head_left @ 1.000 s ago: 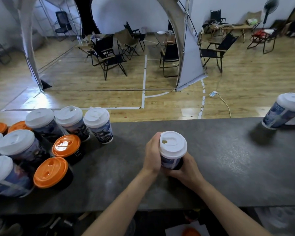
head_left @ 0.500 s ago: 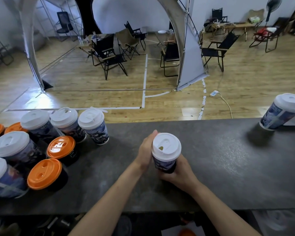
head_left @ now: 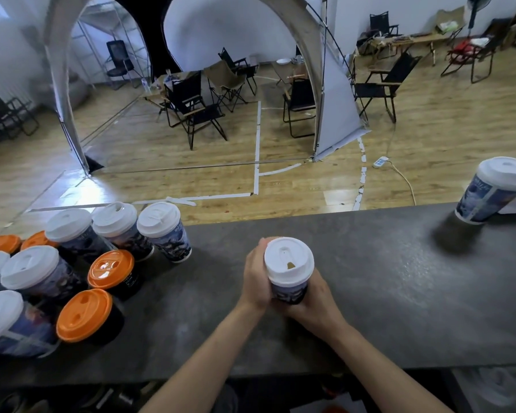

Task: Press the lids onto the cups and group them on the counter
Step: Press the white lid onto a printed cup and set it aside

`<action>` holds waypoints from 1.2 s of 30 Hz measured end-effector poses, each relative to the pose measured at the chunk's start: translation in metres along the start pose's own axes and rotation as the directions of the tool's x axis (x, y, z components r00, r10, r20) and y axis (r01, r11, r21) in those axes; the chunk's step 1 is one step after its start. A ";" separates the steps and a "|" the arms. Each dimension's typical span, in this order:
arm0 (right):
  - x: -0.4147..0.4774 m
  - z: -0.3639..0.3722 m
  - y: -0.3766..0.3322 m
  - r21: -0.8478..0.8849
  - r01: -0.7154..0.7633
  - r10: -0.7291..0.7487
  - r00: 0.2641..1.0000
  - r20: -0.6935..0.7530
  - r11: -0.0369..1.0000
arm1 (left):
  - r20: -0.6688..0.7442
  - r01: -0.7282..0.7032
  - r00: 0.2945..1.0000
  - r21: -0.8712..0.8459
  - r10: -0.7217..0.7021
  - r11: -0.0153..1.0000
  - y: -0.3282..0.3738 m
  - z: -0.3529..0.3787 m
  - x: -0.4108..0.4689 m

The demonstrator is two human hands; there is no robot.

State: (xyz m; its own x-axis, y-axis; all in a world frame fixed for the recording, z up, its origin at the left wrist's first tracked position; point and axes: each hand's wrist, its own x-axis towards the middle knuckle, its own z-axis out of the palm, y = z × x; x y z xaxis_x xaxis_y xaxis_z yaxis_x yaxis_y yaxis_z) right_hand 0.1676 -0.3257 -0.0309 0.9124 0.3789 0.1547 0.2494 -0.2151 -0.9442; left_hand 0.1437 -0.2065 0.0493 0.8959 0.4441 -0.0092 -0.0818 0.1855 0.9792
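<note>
A printed paper cup with a white lid (head_left: 288,263) stands at the middle of the dark counter (head_left: 385,293). My left hand (head_left: 255,278) wraps its left side and my right hand (head_left: 316,299) grips its lower right side. At the counter's left stands a cluster of lidded cups: several white-lidded printed cups (head_left: 161,231) and several orange-lidded dark cups (head_left: 111,269). One more white-lidded printed cup (head_left: 495,189) stands alone at the far right of the counter.
Beyond the counter's far edge lies a wooden floor with folding chairs (head_left: 200,111), a white tent arch (head_left: 331,84) and a power strip (head_left: 380,161). Bare counter stretches between the held cup and the lone right cup.
The held cup and both hands have shifted slightly left, toward the cluster. The lid's sip hole has turned toward me.
</note>
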 end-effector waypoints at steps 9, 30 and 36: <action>-0.001 -0.004 -0.005 0.024 -0.014 0.013 0.999 0.045 1.000 | 0.040 0.210 0.977 -0.043 -0.208 0.977 0.002 -0.008 0.007; 0.002 -0.005 -0.005 0.107 -0.009 0.008 1.000 0.011 0.994 | 0.012 0.096 0.995 0.019 -0.097 0.995 0.001 0.004 0.003; 0.003 -0.007 -0.003 0.091 -0.012 0.016 0.999 -0.037 0.996 | 0.099 0.104 0.989 0.083 -0.112 0.991 0.009 0.006 0.007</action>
State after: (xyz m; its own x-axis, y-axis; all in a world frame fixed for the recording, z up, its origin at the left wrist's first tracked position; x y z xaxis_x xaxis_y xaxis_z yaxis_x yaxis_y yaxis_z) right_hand 0.1714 -0.3305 -0.0253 0.9277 0.3416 0.1505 0.2077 -0.1372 -0.9685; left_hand 0.1514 -0.2067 0.0593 0.9382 0.3319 -0.0983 0.0478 0.1572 0.9864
